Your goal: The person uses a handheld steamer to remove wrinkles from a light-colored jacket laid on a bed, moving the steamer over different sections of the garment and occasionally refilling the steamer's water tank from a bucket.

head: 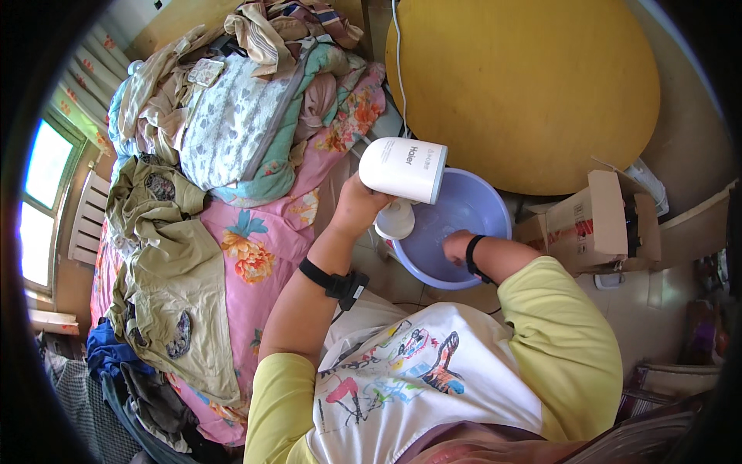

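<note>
My left hand (pixel 362 203) grips a white Haier appliance part (pixel 400 168), perhaps a water tank, from below. The part is tilted over the near left rim of a blue-purple plastic basin (pixel 504 217). Just under it, a round white piece (pixel 395 220) shows by the basin's rim; whether it is joined to the part or held too, I cannot tell. My right hand (pixel 459 246) reaches down into the basin, where there seems to be shallow water. Its fingers are mostly hidden, and I cannot see whether they hold anything.
At the left is a bed with a pink floral sheet (pixel 278 232), olive trousers (pixel 185 267) and heaped bedding. A round yellow tabletop (pixel 527 93) stands beyond the basin, with a white cable (pixel 400 69) hanging before it. An open cardboard box (pixel 571 232) sits to the right.
</note>
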Available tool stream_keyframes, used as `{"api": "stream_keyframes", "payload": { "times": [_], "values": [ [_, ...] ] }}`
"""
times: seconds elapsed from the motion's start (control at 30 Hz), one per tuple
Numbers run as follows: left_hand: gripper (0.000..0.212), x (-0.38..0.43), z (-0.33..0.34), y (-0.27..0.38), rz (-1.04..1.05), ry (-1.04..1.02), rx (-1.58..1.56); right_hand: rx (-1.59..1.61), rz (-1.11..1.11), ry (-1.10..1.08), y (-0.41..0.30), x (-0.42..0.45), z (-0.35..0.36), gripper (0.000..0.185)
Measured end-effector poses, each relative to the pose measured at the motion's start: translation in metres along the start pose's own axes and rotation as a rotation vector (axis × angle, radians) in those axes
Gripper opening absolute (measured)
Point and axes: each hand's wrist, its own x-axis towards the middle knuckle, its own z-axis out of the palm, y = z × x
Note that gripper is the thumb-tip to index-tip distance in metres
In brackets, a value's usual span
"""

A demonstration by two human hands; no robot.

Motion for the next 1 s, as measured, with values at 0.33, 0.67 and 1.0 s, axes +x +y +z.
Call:
{"api": "stream_keyframes", "payload": {
  "times": [0.33, 0.67, 1.0],
  "values": [
    [0.056, 0.0, 0.0, 0.001, 0.052, 0.057, -0.145, 0.641, 0.243, 0.557, -0.013, 0.091, -0.017, 0.029],
    [0.055, 0.004, 0.003, 0.01, 0.016, 0.03, -0.183, 1.314, 0.006, 1.132, 0.032, 0.044, -0.022, 0.057],
    [0.049, 0.009, 0.024, 0.029, 0.061, -0.044, -0.191, 1.242, -0.22, 1.338, 0.002, -0.123, -0.093, 0.058]
  ]
}}
